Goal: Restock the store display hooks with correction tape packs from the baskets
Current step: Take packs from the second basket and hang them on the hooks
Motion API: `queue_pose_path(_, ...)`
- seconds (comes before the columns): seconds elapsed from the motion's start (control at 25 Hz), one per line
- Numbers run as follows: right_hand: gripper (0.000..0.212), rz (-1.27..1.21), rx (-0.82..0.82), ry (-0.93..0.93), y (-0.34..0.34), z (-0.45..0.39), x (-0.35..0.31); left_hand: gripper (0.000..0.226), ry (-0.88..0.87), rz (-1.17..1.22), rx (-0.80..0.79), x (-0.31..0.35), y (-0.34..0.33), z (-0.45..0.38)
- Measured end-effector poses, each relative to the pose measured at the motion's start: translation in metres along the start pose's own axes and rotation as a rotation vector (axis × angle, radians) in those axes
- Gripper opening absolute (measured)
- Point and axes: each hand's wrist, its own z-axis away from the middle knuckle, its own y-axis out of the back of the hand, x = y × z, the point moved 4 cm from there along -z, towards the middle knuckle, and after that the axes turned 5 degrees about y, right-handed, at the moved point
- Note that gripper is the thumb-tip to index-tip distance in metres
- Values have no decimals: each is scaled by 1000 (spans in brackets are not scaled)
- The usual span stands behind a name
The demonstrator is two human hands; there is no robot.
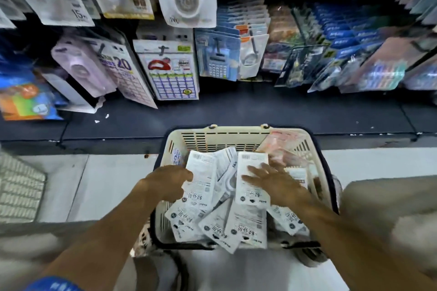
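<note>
head view:
basket: cream basket (233, 133) on the floor, below the display hooks
packs: white correction tape packs (247, 227) heaped loose inside the basket
left hand: left hand (169, 181) at the basket's left rim, fingers curled, gripping the edge of one white pack (201, 179)
right hand: right hand (274, 183) over the basket's centre, fingers spread and straight, lying flat on another pack (251, 165)
display: hanging stationery packs (172, 71) behind the basket
</note>
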Motion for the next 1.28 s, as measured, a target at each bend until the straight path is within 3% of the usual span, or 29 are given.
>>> queue_pose_path(0.08,53,-277,25,13,17,-3,3,49,3,122,21,10,-2,-9)
queue_pose_path(0.12,38,-541,123,-5,32,-2,3,58,-11,274,37,20,2,-11)
queue_pose_path(0.24,23,-1444,440,16,80,-1,-3,117,-23,1113,66,38,37,-12)
queue_pose_path(0.28,22,-1641,456,42,89,-6,-4,106,-27,1294,76,40,48,-14)
queue_pose_path(0.32,19,-1729,444,56,93,-9,-7,77,-54,1365,75,41,56,-15)
queue_pose_path(0.4,41,-1561,370,-4,86,-6,-7,20,-37,1321,103,47,63,-13)
queue_pose_path(0.44,61,-1291,273,-80,68,1,-1,12,5,1281,144,49,61,-13)
queue_pose_path(0.56,108,-345,-191,-183,-7,34,3,14,62,1258,240,51,53,-17)
queue_pose_path(0.64,111,-188,-252,-150,-35,44,3,13,72,1264,260,53,51,-17)
queue_pose_path(0.72,74,-308,-102,-151,-24,42,10,14,89,1236,278,51,53,-16)
queue_pose_path(0.8,39,-418,177,-172,12,38,17,19,110,1173,320,49,55,-15)
queue_pose_path(0.88,29,-564,428,-108,61,33,16,23,136,1089,413,44,62,-12)
queue_pose_path(0.96,28,-834,492,38,106,29,3,14,100,1072,412,49,70,-7)
queue_pose_path(1.04,32,-958,555,61,135,22,-8,7,5,1298,198,64,69,-6)
queue_pose_path(1.08,32,-1008,625,23,140,19,-12,15,-56,1463,23,73,66,-4)
queue_pose_path(1.16,27,-1120,780,-131,136,15,-15,52,-197,1641,-308,89,59,0)
queue_pose_path(1.2,21,-1227,839,-206,128,14,-15,52,-248,1607,-361,92,59,1)
queue_pose_path(1.28,12,-1497,966,-359,106,18,-6,37,-200,1443,-237,90,60,-2)
